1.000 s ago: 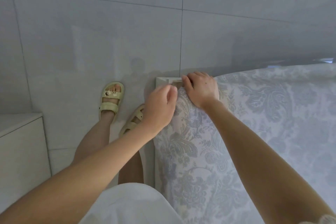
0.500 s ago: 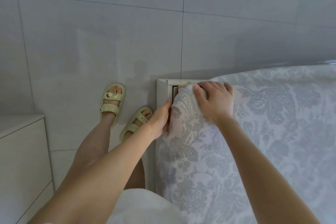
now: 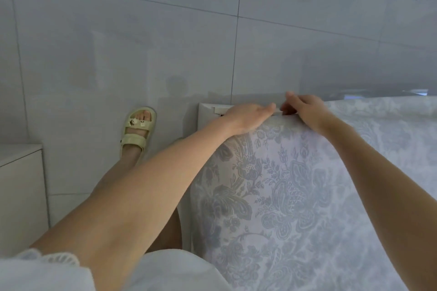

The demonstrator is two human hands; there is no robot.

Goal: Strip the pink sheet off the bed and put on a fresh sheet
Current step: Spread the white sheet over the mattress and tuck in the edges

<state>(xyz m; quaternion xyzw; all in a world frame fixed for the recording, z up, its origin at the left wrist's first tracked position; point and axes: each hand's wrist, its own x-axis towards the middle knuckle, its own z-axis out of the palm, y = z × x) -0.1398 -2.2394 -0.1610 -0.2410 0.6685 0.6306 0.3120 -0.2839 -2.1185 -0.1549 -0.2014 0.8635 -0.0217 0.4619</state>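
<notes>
1. The fresh sheet [image 3: 295, 196], pale fabric with a grey-blue floral pattern, lies stretched smooth up to the corner of the white bed frame [image 3: 205, 113]
2. The left hand [image 3: 246, 117] lies flat, fingers straight, on the sheet's corner
3. The right hand [image 3: 306, 111], fingers curled, pinches the hem just beside it

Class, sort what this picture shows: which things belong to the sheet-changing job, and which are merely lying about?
Belonging to the job: pale blue floral fabric sheet; white bed-frame corner; left hand, flat on the sheet; right hand, gripping the sheet's edge.
Just about: pale yellow buckled sandal, worn on a foot; white cabinet; grey floor tiles.
</notes>
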